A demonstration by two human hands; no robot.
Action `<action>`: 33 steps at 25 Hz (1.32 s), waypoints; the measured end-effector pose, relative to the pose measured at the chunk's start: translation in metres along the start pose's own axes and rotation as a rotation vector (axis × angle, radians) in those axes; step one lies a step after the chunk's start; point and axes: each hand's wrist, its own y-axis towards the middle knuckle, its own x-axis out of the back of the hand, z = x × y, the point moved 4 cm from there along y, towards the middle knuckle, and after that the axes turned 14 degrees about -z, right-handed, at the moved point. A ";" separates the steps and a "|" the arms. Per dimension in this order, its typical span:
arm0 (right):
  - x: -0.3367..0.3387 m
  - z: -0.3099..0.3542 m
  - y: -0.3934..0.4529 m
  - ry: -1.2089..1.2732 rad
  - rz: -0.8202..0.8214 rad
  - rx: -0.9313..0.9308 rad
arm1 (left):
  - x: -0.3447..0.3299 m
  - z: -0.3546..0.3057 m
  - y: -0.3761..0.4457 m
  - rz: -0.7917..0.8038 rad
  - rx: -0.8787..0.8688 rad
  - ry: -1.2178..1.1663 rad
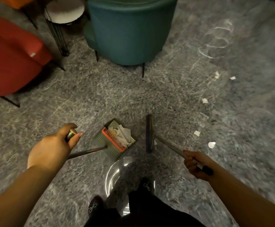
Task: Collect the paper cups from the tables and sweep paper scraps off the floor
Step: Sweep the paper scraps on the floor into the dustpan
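My left hand [51, 149] grips the top of a long metal handle whose dustpan [115, 140] sits low over the grey floor, with an orange comb edge and white paper scraps [124, 134] inside. My right hand [194, 164] grips the black-tipped handle of a broom; its dark head [149, 133] stands just right of the dustpan. Several white paper scraps lie on the floor to the right, the nearest scrap [211, 144] close to the broom, another scrap [196, 133] above it, and a third scrap [204, 100] farther off. No paper cups are visible.
A teal armchair [127, 30] stands ahead, a red armchair [10, 58] at the left, and a small round white-topped table [64, 13] between them. My dark shoes [147, 185] are at the bottom, beside a shiny glare on the floor.
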 end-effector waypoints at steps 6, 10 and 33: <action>0.071 0.025 -0.009 0.217 -0.046 0.027 | -0.035 -0.096 0.051 0.070 -0.165 -0.032; 0.102 0.041 -0.009 0.291 -0.082 0.002 | -0.062 -0.155 0.089 0.072 -0.323 -0.030; 0.213 0.080 -0.060 0.822 -0.226 0.179 | -0.180 -0.480 0.198 0.262 -1.153 -0.168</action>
